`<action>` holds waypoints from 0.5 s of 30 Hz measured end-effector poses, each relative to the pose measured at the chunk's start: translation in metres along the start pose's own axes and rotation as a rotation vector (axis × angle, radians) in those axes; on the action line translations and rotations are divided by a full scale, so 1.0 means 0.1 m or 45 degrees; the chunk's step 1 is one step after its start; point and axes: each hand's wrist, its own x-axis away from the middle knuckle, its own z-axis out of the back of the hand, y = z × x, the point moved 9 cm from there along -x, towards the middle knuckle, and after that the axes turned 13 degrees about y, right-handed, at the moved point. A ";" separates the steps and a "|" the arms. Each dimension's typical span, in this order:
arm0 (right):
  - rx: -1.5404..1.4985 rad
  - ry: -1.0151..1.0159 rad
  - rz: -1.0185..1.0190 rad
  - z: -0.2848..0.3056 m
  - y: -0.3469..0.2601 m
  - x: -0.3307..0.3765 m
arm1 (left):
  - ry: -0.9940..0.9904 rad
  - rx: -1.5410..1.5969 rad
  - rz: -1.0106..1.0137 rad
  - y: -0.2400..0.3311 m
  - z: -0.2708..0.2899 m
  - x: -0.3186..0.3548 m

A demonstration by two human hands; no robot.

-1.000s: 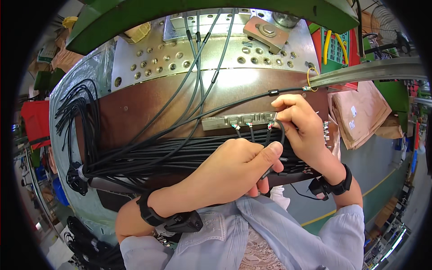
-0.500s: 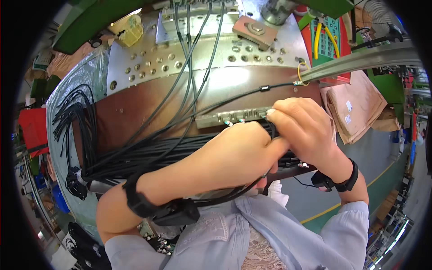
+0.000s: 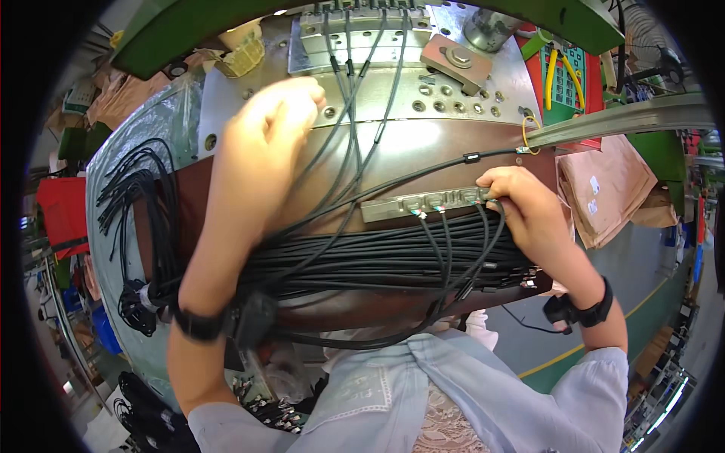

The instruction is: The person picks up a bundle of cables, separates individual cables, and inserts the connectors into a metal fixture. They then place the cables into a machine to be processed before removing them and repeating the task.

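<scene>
A: Where is the right hand [image 3: 529, 204] placed?

B: It is set at the right-hand end of the metal bar [image 3: 387, 209]. The tip of a black cable [image 3: 501, 223] is gripped there between thumb and forefinger, though the very end is hidden by the fingers.

A: And the left hand [image 3: 264, 155]?

B: It is held well apart from the right one, up and to the left, over the brown board [image 3: 445, 140]. Its fingers are seen curled, but the hand is blurred, and whether anything is held in it cannot be told.

A: What is found between the hands?

B: Most of the bar. Just left of the right fingers, more cables are met by its near edge, with small coloured wires [image 3: 418, 214] shown at their tips.

A: And nearer the body?

B: A thick bundle of cables [image 3: 355, 257] is laid across the board, crossed by the left forearm and reaching almost to the right wrist.

A: Beyond the hands?

B: A metal plate [image 3: 411, 90] dotted with holes is seen, with a bolted block [image 3: 472, 72] on it. Past the right hand, yellow-handled pliers [image 3: 550, 79] are seen, and brown paper [image 3: 612, 189] is stacked to its right.
</scene>
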 end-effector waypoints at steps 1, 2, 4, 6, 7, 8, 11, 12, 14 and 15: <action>-0.012 -0.143 -0.180 -0.07 0.07 -0.05 | 0.135 0.132 0.122 -0.11 0.02 -0.20; -0.072 -0.342 -0.374 -0.14 0.15 -0.10 | 0.140 0.409 0.267 -0.19 -0.10 -0.33; -0.284 -0.315 -0.384 -0.10 0.12 -0.42 | -0.173 0.828 0.495 -0.30 -0.65 -0.42; -0.330 0.121 0.094 0.08 0.05 -1.05 | -0.636 0.913 0.606 -0.30 -1.20 -0.24; 0.005 0.394 0.342 0.13 0.10 -1.34 | -0.561 0.977 0.600 -0.31 -1.26 -0.26; 0.316 0.575 0.343 0.10 0.30 -1.62 | -0.498 0.976 0.655 -0.39 -1.26 -0.25; 0.895 0.537 0.288 -0.23 0.96 -2.30 | -0.640 1.116 0.663 -0.23 -1.18 -0.11; 1.016 0.511 0.282 -0.26 1.09 -2.42 | -0.642 1.081 0.667 -0.19 -1.09 -0.10; 1.352 0.451 0.504 -0.32 1.05 -2.40 | -0.825 1.266 0.622 0.09 -0.93 0.02; 1.529 0.494 0.778 -0.37 0.85 -2.27 | -0.788 1.257 0.657 0.13 -0.85 0.05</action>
